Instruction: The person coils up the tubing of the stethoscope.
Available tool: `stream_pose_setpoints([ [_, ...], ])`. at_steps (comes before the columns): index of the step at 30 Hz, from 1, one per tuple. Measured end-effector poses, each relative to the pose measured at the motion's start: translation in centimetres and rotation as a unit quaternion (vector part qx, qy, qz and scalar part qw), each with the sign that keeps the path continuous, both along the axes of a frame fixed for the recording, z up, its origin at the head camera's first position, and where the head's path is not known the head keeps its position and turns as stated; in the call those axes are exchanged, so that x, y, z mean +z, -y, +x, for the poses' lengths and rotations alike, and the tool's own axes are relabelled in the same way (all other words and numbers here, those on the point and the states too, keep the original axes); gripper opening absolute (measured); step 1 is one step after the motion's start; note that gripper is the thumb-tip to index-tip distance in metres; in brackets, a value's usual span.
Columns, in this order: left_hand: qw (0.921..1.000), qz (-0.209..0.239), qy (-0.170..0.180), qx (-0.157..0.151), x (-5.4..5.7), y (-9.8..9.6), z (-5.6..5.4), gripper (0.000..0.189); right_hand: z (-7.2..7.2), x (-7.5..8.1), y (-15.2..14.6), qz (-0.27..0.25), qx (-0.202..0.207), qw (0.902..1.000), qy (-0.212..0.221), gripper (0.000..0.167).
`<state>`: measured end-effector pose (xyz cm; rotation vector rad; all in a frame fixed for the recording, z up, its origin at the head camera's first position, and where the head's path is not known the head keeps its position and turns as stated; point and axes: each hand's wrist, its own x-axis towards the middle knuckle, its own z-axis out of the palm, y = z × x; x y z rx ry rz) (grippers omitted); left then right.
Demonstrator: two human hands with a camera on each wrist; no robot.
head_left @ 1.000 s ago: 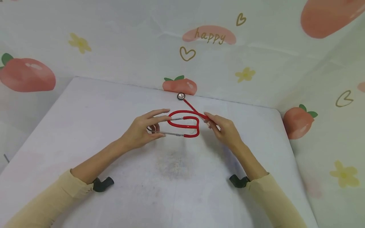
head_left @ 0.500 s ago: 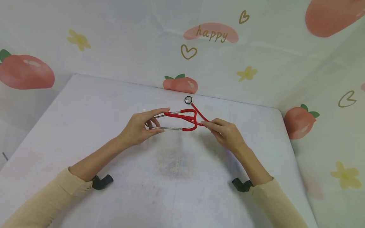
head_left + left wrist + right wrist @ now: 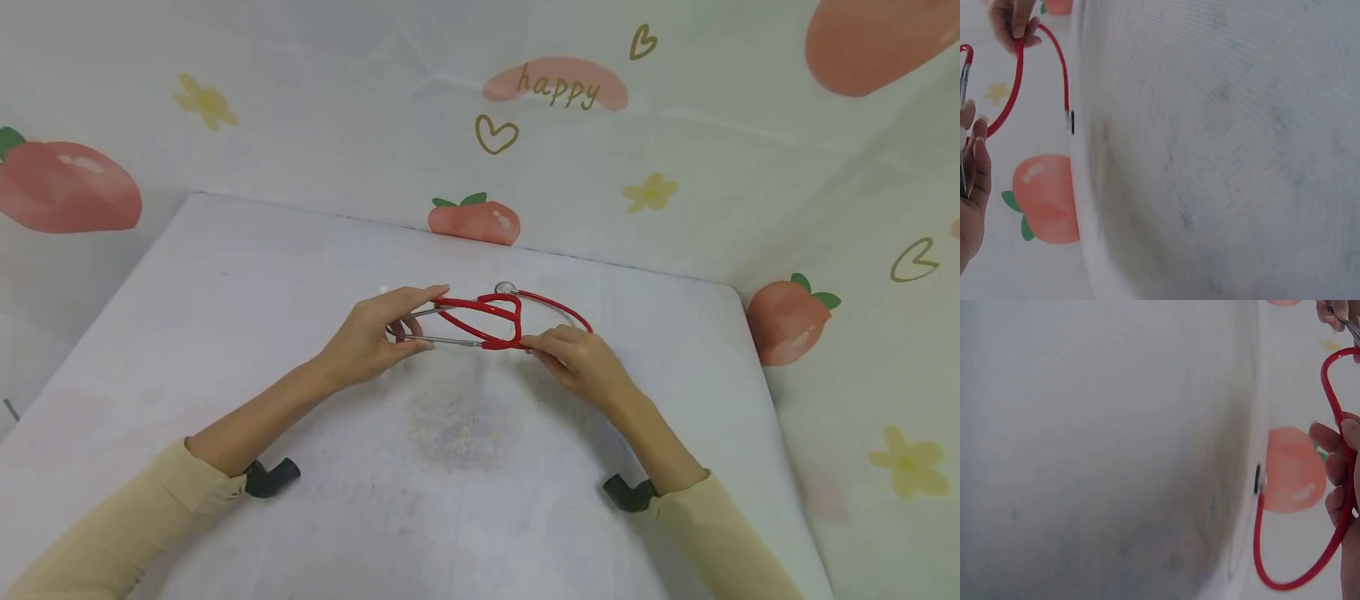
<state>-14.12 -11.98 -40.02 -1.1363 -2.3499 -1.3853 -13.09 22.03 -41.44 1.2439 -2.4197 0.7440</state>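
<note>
A stethoscope with red tubing and metal ear tubes is held between both hands over the table. My left hand grips the ear tubes, thumb at the near one and fingers at the far one; a bend of red tubing meets its fingertips. To the right, my right hand pinches the red tubing close to the Y-joint. Beyond the hands, the round chest piece lies at or just above the tabletop, its tube curving back to the right hand. In the right wrist view, tubing runs through the right fingers.
The white tabletop spreads beneath both arms, with a greyish smudge in its middle. A patterned cloth wall rises along the back and right edges. A black angled piece sticks out at the left sleeve, another at the right.
My right hand has shifted down and its grip has moved along the tubing toward the Y-joint. The chest piece has come nearer and rightward. The tubing loop at the left fingertips has narrowed.
</note>
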Motion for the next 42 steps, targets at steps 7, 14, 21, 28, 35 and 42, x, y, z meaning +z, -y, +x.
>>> stream_pose_setpoints([
  [7,0.9998,0.021,0.003,0.001,-0.3,-0.2,-0.1,0.064,0.4,-0.5,0.5,0.002,0.017,0.9997,0.019,0.042],
  [14,0.9997,0.0,0.002,0.026,-0.5,-0.1,-0.3,0.07,0.9,-0.9,0.9,0.024,0.02,0.9995,0.008,0.047],
  [21,0.9983,-0.029,0.003,0.051,-0.7,0.0,-0.3,0.072,1.4,-1.2,1.4,0.032,0.031,0.999,-0.005,0.045],
  [28,0.9989,-0.033,0.006,0.031,-1.1,0.1,-0.5,0.071,1.7,-0.9,1.7,0.032,0.045,0.9984,0.011,0.049],
  [35,0.9988,-0.037,0.012,0.029,-1.6,0.1,-0.6,0.068,1.8,-0.2,2.1,0.014,0.065,0.9976,-0.015,0.047],
  [42,0.9971,-0.061,0.021,0.041,-2.1,0.2,-0.6,0.065,1.9,1.0,2.5,-0.021,0.086,0.996,0.014,0.039],
])
